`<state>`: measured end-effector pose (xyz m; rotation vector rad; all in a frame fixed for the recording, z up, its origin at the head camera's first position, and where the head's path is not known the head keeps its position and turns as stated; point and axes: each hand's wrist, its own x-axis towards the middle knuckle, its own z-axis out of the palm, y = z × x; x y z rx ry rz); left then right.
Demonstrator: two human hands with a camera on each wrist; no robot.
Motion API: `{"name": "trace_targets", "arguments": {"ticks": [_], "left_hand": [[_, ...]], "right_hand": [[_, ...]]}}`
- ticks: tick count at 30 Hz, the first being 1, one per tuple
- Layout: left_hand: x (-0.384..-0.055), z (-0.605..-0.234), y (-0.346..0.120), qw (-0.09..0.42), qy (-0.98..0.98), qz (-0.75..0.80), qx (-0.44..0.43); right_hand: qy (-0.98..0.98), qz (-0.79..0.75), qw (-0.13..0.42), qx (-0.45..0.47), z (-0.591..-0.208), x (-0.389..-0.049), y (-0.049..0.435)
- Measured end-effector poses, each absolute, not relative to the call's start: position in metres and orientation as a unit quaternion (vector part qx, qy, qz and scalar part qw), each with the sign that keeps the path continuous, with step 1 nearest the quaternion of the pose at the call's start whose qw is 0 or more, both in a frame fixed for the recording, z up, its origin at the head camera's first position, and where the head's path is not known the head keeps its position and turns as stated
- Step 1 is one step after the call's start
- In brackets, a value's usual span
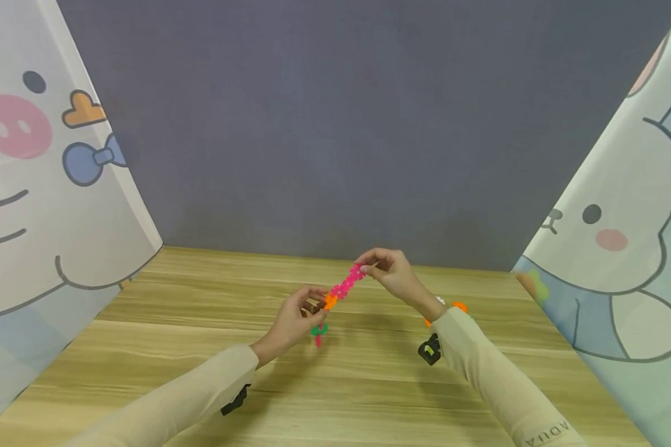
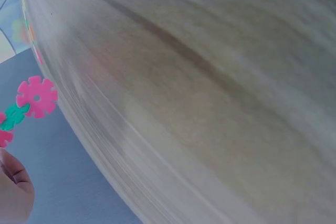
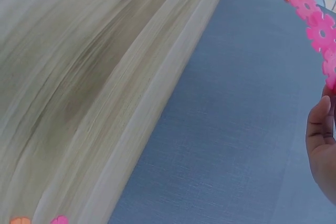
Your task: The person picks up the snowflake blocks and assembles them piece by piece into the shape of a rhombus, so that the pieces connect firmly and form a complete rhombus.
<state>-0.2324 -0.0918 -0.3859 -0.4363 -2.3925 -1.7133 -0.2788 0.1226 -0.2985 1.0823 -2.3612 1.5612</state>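
Note:
A chain of notched plastic snowflake discs (image 1: 343, 287) stretches at a slant between my two hands above the table. My left hand (image 1: 293, 316) pinches it by an orange disc (image 1: 330, 302). Below those fingers hangs the chain's lower end, a green disc (image 1: 319, 329) and a pink disc (image 2: 37, 97). Higher up and to the right, my right hand (image 1: 391, 273) pinches the top pink disc (image 1: 357, 272) between thumb and fingers. Several pink discs (image 3: 321, 32) link up to the orange one in the right wrist view, where a left fingertip touches it.
Loose orange (image 1: 460, 307) and white discs (image 1: 440, 300) lie on the wooden table (image 1: 346, 397), partly behind my right forearm. Another orange piece (image 3: 21, 220) shows low in the right wrist view. A grey panel (image 1: 335, 130) stands behind, with cartoon-printed panels (image 1: 609, 261) at both sides.

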Motion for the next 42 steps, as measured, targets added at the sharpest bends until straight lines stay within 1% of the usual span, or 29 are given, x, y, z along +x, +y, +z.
{"name": "trace_targets", "arguments": {"ticks": [9, 16, 20, 23, 26, 30, 35, 42], "left_hand": [[-0.234, -0.387, -0.092, 0.086, -0.800, -0.564, -0.187], [-0.238, -0.385, -0.088, 0.058, -0.788, -0.579, -0.200], [-0.240, -0.387, -0.085, 0.036, -0.777, -0.593, -0.207], [-0.242, -0.386, -0.084, 0.028, -0.774, -0.596, -0.214], [-0.240, -0.379, -0.082, 0.024, -0.768, -0.599, -0.226], [-0.234, -0.364, -0.078, 0.013, -0.766, -0.607, -0.211], [-0.233, -0.357, -0.074, 0.028, -0.767, -0.618, -0.170], [-0.248, -0.378, -0.069, 0.065, -0.761, -0.633, -0.127]], "right_hand": [[-0.767, 0.520, 0.065, 0.370, -0.300, -0.279, 0.123], [-0.771, 0.516, 0.080, 0.364, -0.300, -0.279, 0.122], [-0.771, 0.513, 0.077, 0.369, -0.298, -0.278, 0.121], [-0.778, 0.503, 0.075, 0.368, -0.296, -0.278, 0.121], [-0.788, 0.489, 0.076, 0.365, -0.292, -0.277, 0.120], [-0.797, 0.480, 0.075, 0.358, -0.288, -0.277, 0.118], [-0.801, 0.485, 0.059, 0.346, -0.287, -0.278, 0.115], [-0.799, 0.495, 0.054, 0.337, -0.290, -0.277, 0.111]]}}
